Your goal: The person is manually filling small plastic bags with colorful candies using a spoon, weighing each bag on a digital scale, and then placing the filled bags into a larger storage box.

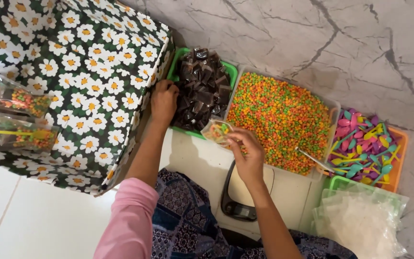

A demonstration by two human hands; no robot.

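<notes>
My left hand (164, 100) reaches into a green tray (175, 62) heaped with small dark brown packets (202, 86), its fingers curled among them. My right hand (247, 153) holds a small clear bag (216, 131) with some multicoloured candy beads in it, just above the near edge of the tray. To the right stands a clear tub (332, 111) full of orange, green and yellow candy beads (279, 115), with a thin scoop handle (312, 160) lying in it.
A daisy-patterned box (82, 76) at left carries two filled clear bags (13, 115). An orange tray of coloured plastic spoons (365, 144) stands far right, a green tray of empty clear bags (360, 220) below it. A kitchen scale (238, 199) lies by my lap.
</notes>
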